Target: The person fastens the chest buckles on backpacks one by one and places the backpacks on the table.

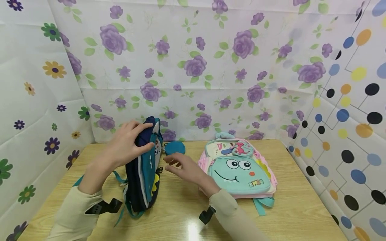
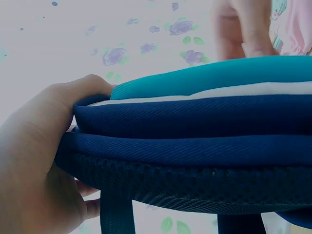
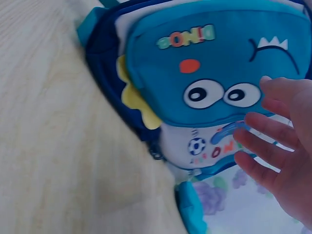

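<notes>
A navy and teal children's backpack (image 1: 134,187) stands on its side edge on the table. My left hand (image 1: 125,144) grips its upper end, thumb on the front side and fingers over the back. In the left wrist view the left hand (image 2: 39,126) clasps one end of the backpack (image 2: 195,117). My right hand (image 1: 188,169) hovers just right of the backpack's front, holding nothing. The right wrist view has the right hand (image 3: 287,141) with fingers spread before the cartoon-eyed front pocket (image 3: 219,63). A round teal pouch (image 1: 175,147) hangs by the backpack's far end.
A pink and mint backpack (image 1: 241,175) lies front up on the right of the wooden table (image 1: 181,217). Flowered cloth (image 1: 196,67) walls the back, with patterned cloth on both sides. Teal straps (image 1: 122,214) trail left of the navy backpack.
</notes>
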`<control>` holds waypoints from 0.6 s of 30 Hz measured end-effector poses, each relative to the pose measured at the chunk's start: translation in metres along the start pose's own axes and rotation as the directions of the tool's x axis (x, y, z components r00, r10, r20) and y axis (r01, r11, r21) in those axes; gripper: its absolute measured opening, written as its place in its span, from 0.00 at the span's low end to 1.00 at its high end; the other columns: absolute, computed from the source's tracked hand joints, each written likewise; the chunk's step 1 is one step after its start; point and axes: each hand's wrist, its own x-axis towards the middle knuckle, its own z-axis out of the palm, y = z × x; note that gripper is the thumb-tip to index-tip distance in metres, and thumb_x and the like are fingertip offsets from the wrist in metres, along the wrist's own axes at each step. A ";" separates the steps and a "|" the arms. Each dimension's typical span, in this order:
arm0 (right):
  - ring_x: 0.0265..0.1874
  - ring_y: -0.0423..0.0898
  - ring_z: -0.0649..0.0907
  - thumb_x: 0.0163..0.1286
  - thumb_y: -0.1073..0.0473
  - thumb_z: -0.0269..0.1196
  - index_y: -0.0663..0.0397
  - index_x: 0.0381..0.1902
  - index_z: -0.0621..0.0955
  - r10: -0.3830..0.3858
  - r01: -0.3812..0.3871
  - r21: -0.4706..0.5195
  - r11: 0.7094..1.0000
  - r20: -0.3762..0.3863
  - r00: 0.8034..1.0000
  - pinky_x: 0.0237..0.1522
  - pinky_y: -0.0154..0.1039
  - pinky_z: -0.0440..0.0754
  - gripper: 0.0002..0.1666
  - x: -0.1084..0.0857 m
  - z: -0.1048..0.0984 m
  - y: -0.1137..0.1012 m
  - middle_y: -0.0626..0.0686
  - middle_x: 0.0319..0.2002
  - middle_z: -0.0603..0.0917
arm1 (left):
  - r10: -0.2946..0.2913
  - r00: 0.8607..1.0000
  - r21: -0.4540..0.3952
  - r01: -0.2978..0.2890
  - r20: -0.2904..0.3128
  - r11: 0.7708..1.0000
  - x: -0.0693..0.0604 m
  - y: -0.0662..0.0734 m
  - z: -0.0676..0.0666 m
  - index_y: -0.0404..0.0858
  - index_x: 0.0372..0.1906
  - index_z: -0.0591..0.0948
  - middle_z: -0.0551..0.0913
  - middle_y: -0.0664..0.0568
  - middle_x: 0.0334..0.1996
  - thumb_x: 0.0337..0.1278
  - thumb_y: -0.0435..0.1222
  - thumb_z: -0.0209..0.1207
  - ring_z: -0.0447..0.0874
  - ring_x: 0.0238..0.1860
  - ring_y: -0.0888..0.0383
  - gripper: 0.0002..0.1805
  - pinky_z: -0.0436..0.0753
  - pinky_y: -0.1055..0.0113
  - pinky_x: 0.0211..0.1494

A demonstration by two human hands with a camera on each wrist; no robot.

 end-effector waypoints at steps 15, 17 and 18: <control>0.53 0.43 0.83 0.75 0.46 0.58 0.46 0.64 0.77 -0.095 0.092 -0.036 0.995 -0.098 0.991 0.52 0.44 0.83 0.23 0.001 -0.033 -0.026 0.49 0.57 0.82 | 0.018 1.000 0.029 -0.018 -0.003 0.999 0.010 0.013 0.008 0.42 0.73 0.67 0.72 0.37 0.60 0.62 0.51 0.63 0.66 0.63 0.37 0.38 0.68 0.37 0.64; 0.52 0.43 0.83 0.75 0.48 0.59 0.47 0.64 0.77 -0.101 0.098 -0.034 0.995 -0.108 0.989 0.51 0.43 0.83 0.23 0.000 -0.037 -0.029 0.49 0.57 0.82 | 0.013 1.000 0.028 -0.013 -0.001 1.000 0.011 0.014 0.010 0.42 0.74 0.67 0.72 0.37 0.61 0.63 0.51 0.63 0.66 0.64 0.37 0.38 0.68 0.38 0.65; 0.52 0.42 0.83 0.75 0.48 0.59 0.47 0.64 0.77 -0.101 0.098 -0.034 0.995 -0.113 0.988 0.51 0.42 0.83 0.23 0.000 -0.039 -0.030 0.49 0.57 0.82 | 0.011 1.000 0.028 -0.011 0.000 1.000 0.011 0.015 0.010 0.42 0.74 0.66 0.72 0.37 0.61 0.63 0.51 0.63 0.65 0.64 0.36 0.38 0.68 0.38 0.65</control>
